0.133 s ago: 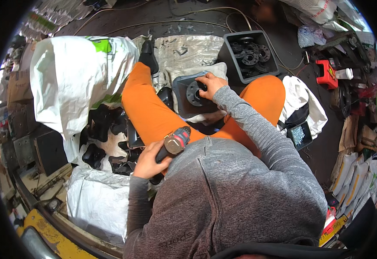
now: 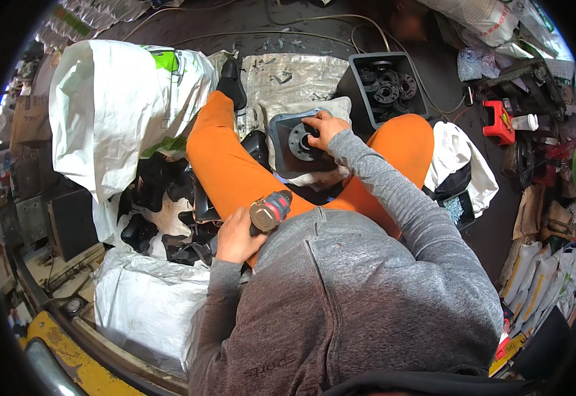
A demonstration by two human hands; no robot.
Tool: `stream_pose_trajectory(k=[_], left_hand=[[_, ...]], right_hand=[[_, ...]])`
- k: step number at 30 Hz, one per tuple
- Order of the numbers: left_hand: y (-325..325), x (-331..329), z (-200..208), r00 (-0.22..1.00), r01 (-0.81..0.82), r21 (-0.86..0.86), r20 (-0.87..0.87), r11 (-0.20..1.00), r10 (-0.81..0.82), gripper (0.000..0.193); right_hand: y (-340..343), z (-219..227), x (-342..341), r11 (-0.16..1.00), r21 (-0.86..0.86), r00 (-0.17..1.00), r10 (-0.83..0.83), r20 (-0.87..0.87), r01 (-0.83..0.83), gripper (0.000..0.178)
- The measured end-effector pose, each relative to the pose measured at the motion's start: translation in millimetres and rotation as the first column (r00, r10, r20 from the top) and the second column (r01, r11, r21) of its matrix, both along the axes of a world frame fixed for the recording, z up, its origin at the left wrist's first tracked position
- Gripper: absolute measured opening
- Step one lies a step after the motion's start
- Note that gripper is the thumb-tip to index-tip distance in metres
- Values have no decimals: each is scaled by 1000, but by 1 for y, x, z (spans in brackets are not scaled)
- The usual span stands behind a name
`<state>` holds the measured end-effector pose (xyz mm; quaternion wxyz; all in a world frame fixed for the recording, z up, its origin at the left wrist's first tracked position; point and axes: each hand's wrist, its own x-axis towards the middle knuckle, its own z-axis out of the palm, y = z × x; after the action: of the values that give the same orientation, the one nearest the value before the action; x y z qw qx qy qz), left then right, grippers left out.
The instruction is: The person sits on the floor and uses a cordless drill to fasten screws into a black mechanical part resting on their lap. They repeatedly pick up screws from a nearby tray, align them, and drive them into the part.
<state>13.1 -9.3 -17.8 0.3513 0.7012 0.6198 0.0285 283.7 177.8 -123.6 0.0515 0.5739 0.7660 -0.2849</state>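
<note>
At far left I record a white sack (image 2: pixel 100 112), with dark parts (image 2: pixel 139 232) nearer. The left hand (image 2: pixel 237 237) has its fingers wrapped around a power drill (image 2: pixel 265 212), near, above the lap. Farther, at centre, the right hand (image 2: pixel 329 131) touches a black flanged disc (image 2: pixel 296 143) inside a dark square-rimmed piece (image 2: pixel 285 165); I cannot tell whether its bent fingers grip. Farther right, a grey bin (image 2: pixel 356 99) holds similar discs.

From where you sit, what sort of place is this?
Probably a cluttered workshop: the left hand grips a power tool, and a bin holds dark round parts.
</note>
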Motion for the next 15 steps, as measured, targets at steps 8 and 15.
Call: stream_pose_trajectory(k=[8, 15], left_hand=[[13, -2, -8, 985, -62, 25, 163, 998, 57, 69], [15, -21, 57, 777, -277, -64, 572, 959, 263, 69]], right_hand=[[1, 5, -9, 998, 13, 998, 63, 27, -63, 53], [-23, 16, 34, 452, -892, -336, -843, -421, -16, 57]])
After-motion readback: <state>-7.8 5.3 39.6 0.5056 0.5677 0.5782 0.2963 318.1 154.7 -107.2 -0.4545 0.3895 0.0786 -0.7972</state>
